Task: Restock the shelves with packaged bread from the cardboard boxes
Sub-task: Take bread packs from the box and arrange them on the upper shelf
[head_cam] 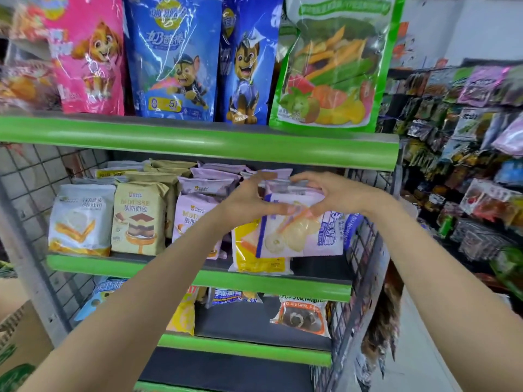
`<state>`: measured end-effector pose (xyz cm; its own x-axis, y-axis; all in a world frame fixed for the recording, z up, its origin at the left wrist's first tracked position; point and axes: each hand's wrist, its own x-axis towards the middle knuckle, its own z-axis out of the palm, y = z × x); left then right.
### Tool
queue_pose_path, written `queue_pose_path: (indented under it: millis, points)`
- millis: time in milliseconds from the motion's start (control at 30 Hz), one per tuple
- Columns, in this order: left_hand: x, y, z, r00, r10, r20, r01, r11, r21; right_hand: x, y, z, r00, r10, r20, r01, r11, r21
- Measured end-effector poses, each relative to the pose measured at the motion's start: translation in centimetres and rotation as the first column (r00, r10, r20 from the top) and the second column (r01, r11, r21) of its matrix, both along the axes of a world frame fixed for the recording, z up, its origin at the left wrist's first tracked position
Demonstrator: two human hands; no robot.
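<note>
A white-and-blue bread pack (pixel 300 236) with pale round buns printed on it stands at the right end of the middle shelf (pixel 135 267). My left hand (pixel 249 199) grips its top left edge and my right hand (pixel 331 195) grips its top right edge. In front of it leans a yellow toast pack (pixel 249 256). White, beige and lilac bread packs (pixel 138 219) fill the shelf to the left. A cardboard box (pixel 19 343) shows at the lower left corner.
Tall snack bags (pixel 172 58) stand on the upper shelf. The lower shelf (pixel 243 349) holds a chocolate swirl bread pack (pixel 300 315) and a few others. Wire mesh panels close both shelf sides. Hanging snack packets (pixel 467 165) line the aisle on the right.
</note>
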<state>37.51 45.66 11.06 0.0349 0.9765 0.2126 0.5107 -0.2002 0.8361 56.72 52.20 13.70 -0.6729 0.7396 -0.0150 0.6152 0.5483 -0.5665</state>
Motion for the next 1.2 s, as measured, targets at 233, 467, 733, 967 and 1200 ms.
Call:
queue_pose_path:
  millis: [233, 467, 733, 967, 1200]
  points:
    - [1.4, 1.3, -1.3, 0.766, 0.301, 0.567, -0.261, 0.953, -0.153, -1.0, -3.0, -5.1, 0.64, -0.568, -0.518, 0.758, 0.578, 0.303]
    - [4.1, 2.6, -2.5, 0.808, 0.257, 0.531, -0.217, 0.966, -0.139, -1.8, -1.0, -6.2, 0.21, -0.801, -0.561, 0.204, 0.597, -0.776]
    - [6.2, 5.9, -2.2, 0.986, 0.16, -0.039, -0.16, 0.987, -0.015, -0.3, 2.5, -6.6, 0.344, -0.682, -0.646, 0.759, 0.607, -0.236]
    - [8.5, 8.6, -2.7, 0.904, 0.075, -0.421, -0.079, 0.997, 0.009, -0.9, 5.7, -10.3, 0.407, -0.749, -0.523, 0.842, 0.529, -0.102]
    - [7.6, 9.0, -4.2, 0.418, 0.245, -0.875, -0.031, 0.966, 0.256, -1.5, 7.7, -12.2, 0.38, -0.763, -0.523, 0.843, 0.518, -0.144]
